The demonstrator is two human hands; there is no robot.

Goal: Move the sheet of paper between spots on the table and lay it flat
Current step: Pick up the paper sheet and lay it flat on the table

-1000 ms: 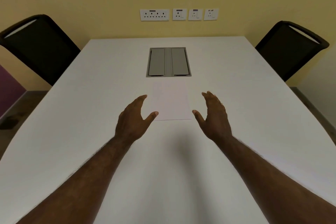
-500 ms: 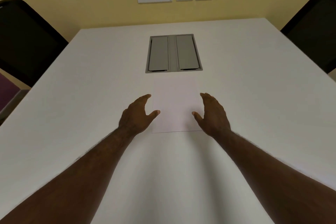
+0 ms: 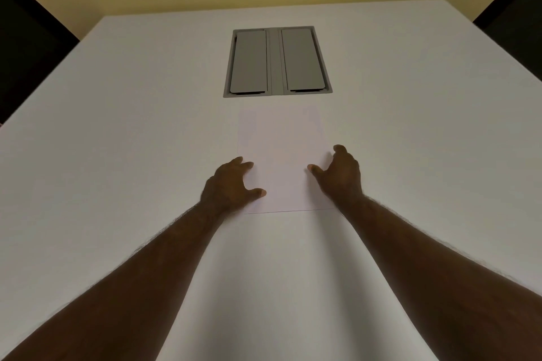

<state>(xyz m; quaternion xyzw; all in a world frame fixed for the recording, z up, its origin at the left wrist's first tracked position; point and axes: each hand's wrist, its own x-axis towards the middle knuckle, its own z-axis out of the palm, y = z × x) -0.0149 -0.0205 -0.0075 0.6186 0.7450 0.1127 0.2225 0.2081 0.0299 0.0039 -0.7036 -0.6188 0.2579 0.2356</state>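
The left hand (image 3: pixel 231 184) is sitting at the sheet's left edge near the near corner, its grip spread wide: thumb reaching toward 3 o'clock onto the paper (image 3: pixel 283 155), fingers curling down toward 12 by the margin. Whether those fingertips are pressing the sheet or only hovering over it, I cannot tell. The right hand (image 3: pixel 340 176) is mirroring it at the right edge, grip equally wide, thumb pointing toward 9 o'clock over the paper and fingers arching down beside the margin. Neither hand is pinching anything yet.

Between the two grips the paper is lying flat on the tabletop (image 3: pixel 117 155), its long axis running 6 to 12 o'clock, straight away from the person. Its near edge is showing just behind the wrists; its far edge is stopping just short of the grey hatch (image 3: pixel 277 61) set into the tabletop at 12 o'clock. Most of the sheet is therefore lying ahead of both hands, toward 12.

The hands look about equally near, one on each long side, so I judge a two-handed pickup is being set up, each grip closing inward on its own edge.
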